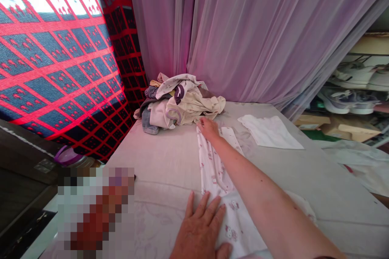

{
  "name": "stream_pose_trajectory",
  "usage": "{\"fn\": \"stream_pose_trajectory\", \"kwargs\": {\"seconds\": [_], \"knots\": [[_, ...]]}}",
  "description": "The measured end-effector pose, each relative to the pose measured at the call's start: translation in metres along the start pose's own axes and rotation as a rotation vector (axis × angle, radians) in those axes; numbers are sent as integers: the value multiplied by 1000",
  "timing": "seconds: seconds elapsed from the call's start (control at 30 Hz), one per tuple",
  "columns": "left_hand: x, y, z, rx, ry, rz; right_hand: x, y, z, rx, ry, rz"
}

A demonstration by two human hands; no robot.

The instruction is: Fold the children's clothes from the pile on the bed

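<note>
A pair of white child's trousers [214, 174] printed with small pink cartoon figures lies on the bed, its two legs stretched away from me. My left hand [200, 226] rests flat with spread fingers at the near part of the trousers, partly on the cloth and partly on the sheet. My right hand [208, 128] reaches to the far end of the left-hand leg. Its fingers are closed at the hem there. My right forearm covers part of the other leg and the body of the garment.
A heap of mixed clothes [182, 103] sits at the back against the purple curtain [243, 36]. A folded white cloth [270, 131] lies to the right on the bed [164, 149]. Shelves with shoes [349, 99] stand at far right. A red-patterned drape [60, 60] hangs at left.
</note>
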State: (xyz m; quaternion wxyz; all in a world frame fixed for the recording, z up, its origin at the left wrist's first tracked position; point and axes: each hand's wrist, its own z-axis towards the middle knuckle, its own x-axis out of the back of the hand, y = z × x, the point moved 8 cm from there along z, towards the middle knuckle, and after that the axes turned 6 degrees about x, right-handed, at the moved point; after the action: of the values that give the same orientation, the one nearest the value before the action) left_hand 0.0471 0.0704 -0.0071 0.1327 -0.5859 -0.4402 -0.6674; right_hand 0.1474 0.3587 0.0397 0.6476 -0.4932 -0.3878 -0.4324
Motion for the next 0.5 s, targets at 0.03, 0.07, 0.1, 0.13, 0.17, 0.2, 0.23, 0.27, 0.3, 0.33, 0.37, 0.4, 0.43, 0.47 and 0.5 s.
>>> {"fn": "stream_pose_trajectory", "kwargs": {"seconds": [0.03, 0.07, 0.1, 0.13, 0.17, 0.2, 0.23, 0.27, 0.3, 0.33, 0.37, 0.4, 0.43, 0.47, 0.5], "knots": [[1, 0, 0, 4, -7, -11, 6, -2, -7, 23, 20, 6], [1, 1, 0, 10, -10, -22, 9, -5, -15, 56, 24, 9], [2, 1, 0, 19, -11, -31, 10, -9, -25, 98, 9, 8], [3, 1, -1, 29, -10, -41, 8, -13, -37, 144, -27, -1], [3, 1, -1, 41, -8, -50, 3, -17, -49, 185, -81, -20], [4, 0, -1, 53, -5, -56, -3, -20, -60, 215, -129, -47], [4, 0, -1, 65, -1, -59, -10, -22, -69, 226, -170, -73], [4, 0, -1, 71, 4, -59, -16, -22, -76, 227, -204, -95], [4, -1, -1, 74, 10, -55, -21, -23, -79, 220, -232, -109], [3, -1, -2, 73, 17, -50, -26, -23, -80, 209, -256, -116], [3, -1, -2, 72, 22, -43, -30, -23, -78, 202, -279, -118], [2, -1, -2, 69, 26, -38, -33, -23, -75, 201, -296, -120], [2, -1, -2, 68, 28, -33, -35, -24, -70, 203, -308, -122], [1, -1, -2, 68, 29, -28, -36, -25, -65, 205, -317, -123], [1, -1, -2, 69, 30, -25, -38, -26, -61, 204, -323, -123]]}}
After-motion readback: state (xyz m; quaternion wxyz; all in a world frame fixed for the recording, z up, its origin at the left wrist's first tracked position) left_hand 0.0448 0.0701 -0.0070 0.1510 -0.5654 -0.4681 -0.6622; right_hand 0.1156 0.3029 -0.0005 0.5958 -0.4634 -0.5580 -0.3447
